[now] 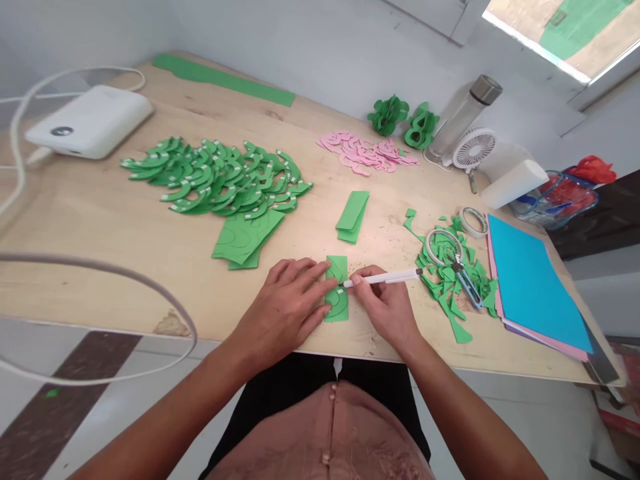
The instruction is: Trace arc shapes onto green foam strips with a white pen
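Observation:
My left hand (285, 310) lies with fingers spread, its fingertips resting on the left side of a green paper strip (337, 313) near the table's front edge. Curved lines are drawn on the strip, and a small white patch shows at its middle. Closed round a white pen (390, 277), my right hand (385, 303) rests at the strip's right side, with the pen's tip end at the strip's right edge. Folded green paper pieces (353, 213) lie just behind. More green sheets with drawn curves (245, 240) sit to the left, partly under a heap of green cut curves (225, 177).
Scissors (467, 283) lie on green scraps (453, 323) at the right, beside a tape roll (473, 221) and blue sheets (535, 287). Pink cutouts (360, 152), a bottle (467, 117) and a small fan (473, 148) stand behind. A white device (90, 120) and cable occupy the left.

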`<act>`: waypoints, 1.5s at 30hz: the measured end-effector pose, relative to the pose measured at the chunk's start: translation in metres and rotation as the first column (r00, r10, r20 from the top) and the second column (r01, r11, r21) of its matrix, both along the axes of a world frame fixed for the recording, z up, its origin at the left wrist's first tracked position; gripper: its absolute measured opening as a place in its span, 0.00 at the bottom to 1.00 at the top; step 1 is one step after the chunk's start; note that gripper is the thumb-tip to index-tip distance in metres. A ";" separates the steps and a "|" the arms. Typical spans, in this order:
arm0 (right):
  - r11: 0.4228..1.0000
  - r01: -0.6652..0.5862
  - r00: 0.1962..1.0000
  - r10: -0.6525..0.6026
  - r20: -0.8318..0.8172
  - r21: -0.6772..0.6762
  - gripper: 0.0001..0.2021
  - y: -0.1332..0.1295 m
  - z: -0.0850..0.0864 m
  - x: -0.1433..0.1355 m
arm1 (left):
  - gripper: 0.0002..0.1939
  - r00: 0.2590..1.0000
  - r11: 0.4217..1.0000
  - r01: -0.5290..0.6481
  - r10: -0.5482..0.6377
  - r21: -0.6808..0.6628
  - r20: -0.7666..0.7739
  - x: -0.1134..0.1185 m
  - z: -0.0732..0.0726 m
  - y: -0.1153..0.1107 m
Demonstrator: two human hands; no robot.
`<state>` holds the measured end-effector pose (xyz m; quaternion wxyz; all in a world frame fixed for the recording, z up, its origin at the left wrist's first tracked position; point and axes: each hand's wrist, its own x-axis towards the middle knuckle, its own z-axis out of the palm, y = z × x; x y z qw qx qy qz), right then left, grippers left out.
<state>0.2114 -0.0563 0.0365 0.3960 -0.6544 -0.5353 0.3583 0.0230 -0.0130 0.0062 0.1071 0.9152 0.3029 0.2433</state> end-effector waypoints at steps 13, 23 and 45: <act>0.999 -0.005 0.997 0.001 0.079 0.048 0.08 -0.008 -0.003 -0.002 | 0.14 1.000 1.000 0.014 -0.014 0.002 -0.016 -0.001 0.000 0.001; 0.993 0.000 0.992 -0.014 0.124 0.116 0.09 -0.021 -0.002 -0.003 | 0.14 0.999 1.000 0.020 -0.020 0.009 -0.029 -0.001 -0.002 0.001; 0.975 0.106 0.989 -0.124 0.079 0.196 0.08 -0.043 -0.002 -0.005 | 0.12 0.999 1.000 0.020 -0.019 0.019 -0.045 -0.001 -0.003 0.002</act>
